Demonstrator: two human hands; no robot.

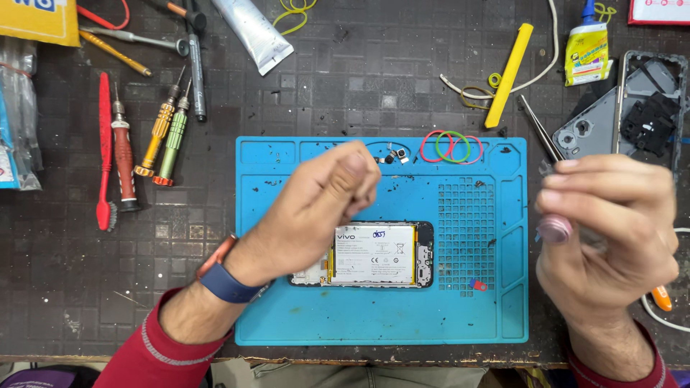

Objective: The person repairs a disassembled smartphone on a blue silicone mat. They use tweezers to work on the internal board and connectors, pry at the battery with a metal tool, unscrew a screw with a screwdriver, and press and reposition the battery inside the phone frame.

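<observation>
An opened phone (377,255) with its white battery showing lies on the blue repair mat (374,316). My left hand (316,205) hovers above the phone's left end, fingers pinched together near small camera parts (394,154) at the mat's top edge; whether it holds something tiny I cannot tell. My right hand (611,230) is at the mat's right edge, closed on a screwdriver with a round pinkish end cap (555,230). Metal tweezers (539,129) lie just above that hand.
Several screwdrivers (162,133) and a red brush (106,151) lie left of the mat. A white tube (251,32), a yellow pry tool (509,75), a glue bottle (586,47), coloured rubber bands (451,146) and a phone back cover (625,108) sit along the top and right.
</observation>
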